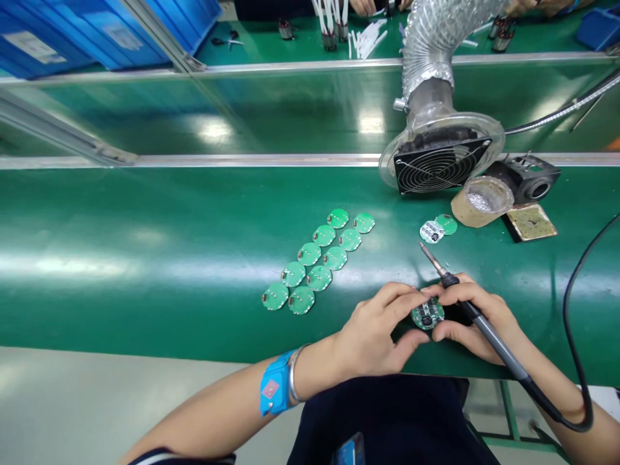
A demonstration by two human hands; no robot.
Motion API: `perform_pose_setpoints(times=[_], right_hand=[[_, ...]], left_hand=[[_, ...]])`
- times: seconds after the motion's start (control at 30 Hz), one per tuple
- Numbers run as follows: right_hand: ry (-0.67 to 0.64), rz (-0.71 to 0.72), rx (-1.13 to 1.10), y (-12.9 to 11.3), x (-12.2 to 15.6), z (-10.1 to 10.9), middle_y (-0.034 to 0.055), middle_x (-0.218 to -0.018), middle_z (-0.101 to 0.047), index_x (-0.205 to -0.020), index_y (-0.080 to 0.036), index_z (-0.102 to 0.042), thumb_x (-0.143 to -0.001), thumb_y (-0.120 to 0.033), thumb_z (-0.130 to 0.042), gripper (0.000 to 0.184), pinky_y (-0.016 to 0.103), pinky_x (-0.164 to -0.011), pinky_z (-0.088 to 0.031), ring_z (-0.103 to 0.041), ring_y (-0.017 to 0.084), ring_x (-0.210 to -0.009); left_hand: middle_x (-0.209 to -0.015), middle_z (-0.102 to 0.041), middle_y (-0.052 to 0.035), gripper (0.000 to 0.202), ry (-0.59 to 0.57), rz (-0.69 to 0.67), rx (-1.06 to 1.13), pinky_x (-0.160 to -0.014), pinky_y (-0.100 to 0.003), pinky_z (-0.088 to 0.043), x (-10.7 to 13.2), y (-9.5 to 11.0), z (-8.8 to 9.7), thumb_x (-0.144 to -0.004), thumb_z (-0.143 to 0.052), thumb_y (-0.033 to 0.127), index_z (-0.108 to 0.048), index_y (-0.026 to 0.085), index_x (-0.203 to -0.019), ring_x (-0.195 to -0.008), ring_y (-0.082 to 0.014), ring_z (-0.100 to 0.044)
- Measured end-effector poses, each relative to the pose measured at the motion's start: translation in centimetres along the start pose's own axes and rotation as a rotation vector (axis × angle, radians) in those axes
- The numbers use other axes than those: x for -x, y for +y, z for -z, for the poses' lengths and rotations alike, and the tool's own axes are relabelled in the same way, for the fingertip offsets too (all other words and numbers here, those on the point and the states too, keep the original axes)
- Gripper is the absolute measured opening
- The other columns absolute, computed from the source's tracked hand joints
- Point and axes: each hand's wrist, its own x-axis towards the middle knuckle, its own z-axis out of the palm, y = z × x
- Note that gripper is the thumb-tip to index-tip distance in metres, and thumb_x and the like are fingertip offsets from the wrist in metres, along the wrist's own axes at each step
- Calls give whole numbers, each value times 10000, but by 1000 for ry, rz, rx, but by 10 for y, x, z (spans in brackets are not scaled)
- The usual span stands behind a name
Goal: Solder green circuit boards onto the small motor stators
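My left hand and my right hand meet at the near edge of the green bench, both pinching one small round green circuit board. The right hand also grips a soldering iron, its tip pointing up and away to the left, its black cable looping off to the right. A blue wrist strap sits on my left wrist. Left of the hands, several round green boards lie in two diagonal rows. Two more round boards lie farther back.
A fume extractor fan on a silver flexible duct stands at the back right. Beside it are a solder spool, an iron stand and a sponge pad. Blue bins sit far left. Another person's hands work at the far bench.
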Motion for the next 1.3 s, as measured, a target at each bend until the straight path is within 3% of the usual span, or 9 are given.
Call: perform_pose_setpoints(times=[0.1, 0.17, 0.27, 0.43, 0.7, 0.87, 1.07, 1.2, 1.3], right_hand=[[25, -122, -3, -1, 5, -1, 15, -1086, -724, -1008, -283, -551, -695, -462, -818, 449, 311, -847, -577, -705, 212, -987], [6, -172, 8, -3, 9, -1, 43, -1150, -711, -1041, -278, -527, -619, -507, -850, 579, 337, -864, -581, -692, 251, -1039], [12, -131, 62, -8, 15, -8, 82, -1253, -660, -1102, -274, -487, -584, -513, -867, 685, 361, -918, -567, -655, 271, -1116], [213, -49, 182, -15, 23, -37, 90, -1149, -694, -1170, -248, -452, -839, -323, -684, 411, 304, -835, -600, -704, 218, -1011], [236, -139, 98, -18, 29, -49, 96, -1207, -666, -1128, -254, -416, -835, -284, -675, 393, 303, -871, -590, -678, 215, -1074], [242, -130, 106, -17, 30, -50, 91, -1211, -662, -1120, -257, -428, -836, -259, -662, 367, 328, -889, -592, -667, 225, -1098], [228, -53, 169, -18, 31, -52, 158, -1325, -580, -1335, -195, -366, -897, -251, -610, 505, 365, -1003, -540, -586, 234, -1222], [204, -14, 217, -18, 32, -53, 174, -1408, -506, -1434, -175, -287, -904, -203, -581, 607, 407, -1039, -515, -518, 256, -1294], [188, 28, 266, -17, 34, -53, 179, -1445, -465, -1475, -167, -251, -901, -168, -569, 656, 432, -1062, -493, -482, 272, -1324]], left_hand=[[-1095, -652, -100, 449, -11, -38, -38, -767, -264, -623, -4, 2, 3, -822, -705, 425, -604, 172, -1179, -966, -182, -684], [-1052, -662, -77, 388, -18, -47, -78, -715, -242, -621, -7, 4, 4, -831, -702, 404, -625, 177, -1135, -898, -159, -692], [-1104, -654, -87, 366, -70, -35, -97, -740, -272, -623, -11, 7, 8, -826, -713, 326, -617, 156, -1135, -936, -178, -683], [-1061, -638, -91, 411, -148, -5, -120, -741, -295, -621, -13, 12, 14, -846, -645, 257, -562, 138, -1231, -940, -191, -661], [-929, -596, -63, 420, -278, 50, -168, -636, -296, -611, -16, 15, 23, -838, -627, 263, -580, 157, -1242, -781, -169, -628], [-895, -590, -50, 410, -247, 62, -211, -567, -288, -602, -16, 15, 21, -849, -625, 297, -584, 177, -1239, -708, -160, -624], [-1019, -632, -98, 432, -135, -27, -94, -797, -350, -623, -9, 2, 10, -877, -640, 362, -563, 165, -1254, -968, -217, -669], [-1035, -650, -106, 425, -138, -92, -55, -1038, -472, -502, -8, -2, 5, -893, -629, 349, -546, 155, -1263, -1124, -249, -635], [-1031, -652, -108, 431, -104, -84, -44, -1056, -489, -479, -6, -2, 1, -901, -617, 376, -545, 164, -1269, -1133, -252, -630]])
